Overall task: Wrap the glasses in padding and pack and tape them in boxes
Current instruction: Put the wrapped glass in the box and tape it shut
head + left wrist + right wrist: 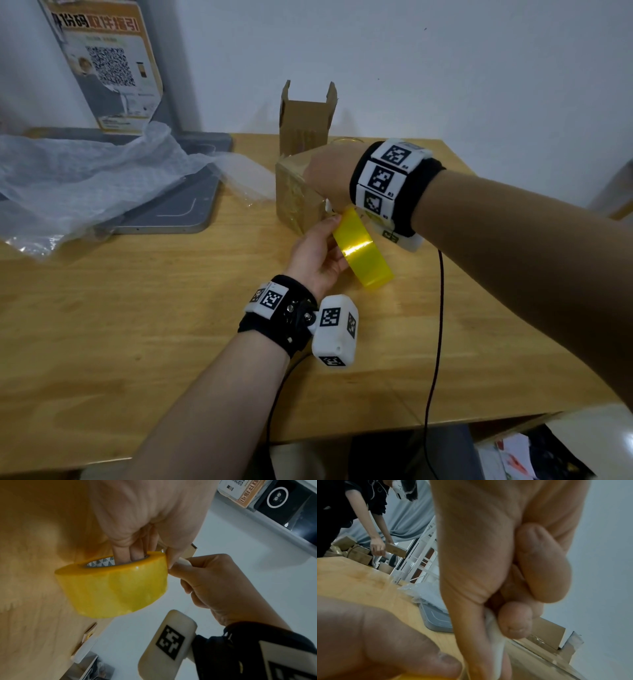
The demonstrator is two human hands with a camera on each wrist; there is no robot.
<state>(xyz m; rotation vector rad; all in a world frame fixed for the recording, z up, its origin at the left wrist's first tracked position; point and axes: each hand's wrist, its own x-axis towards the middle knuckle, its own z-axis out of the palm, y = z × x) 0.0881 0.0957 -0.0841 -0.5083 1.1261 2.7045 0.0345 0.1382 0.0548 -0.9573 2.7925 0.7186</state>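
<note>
A closed cardboard box (295,197) with glossy tape on it stands mid-table. My right hand (327,178) is at its near top corner, fingers curled round a small white object (184,560) whose kind I cannot tell. My left hand (315,255) holds a yellow tape roll (363,255) just in front of the box. In the left wrist view its fingers (135,553) reach through the core of the tape roll (116,588) and the thumb lies on the outside. An open empty box (306,120) stands upright behind. A glass rim (345,140) peeks out behind my right hand.
Crumpled bubble wrap (85,178) lies at the left over a grey flat base (181,209) of a poster stand (109,65). Two black cables (438,308) run over the table's front edge. In the right wrist view another person (368,520) handles boxes beyond the table.
</note>
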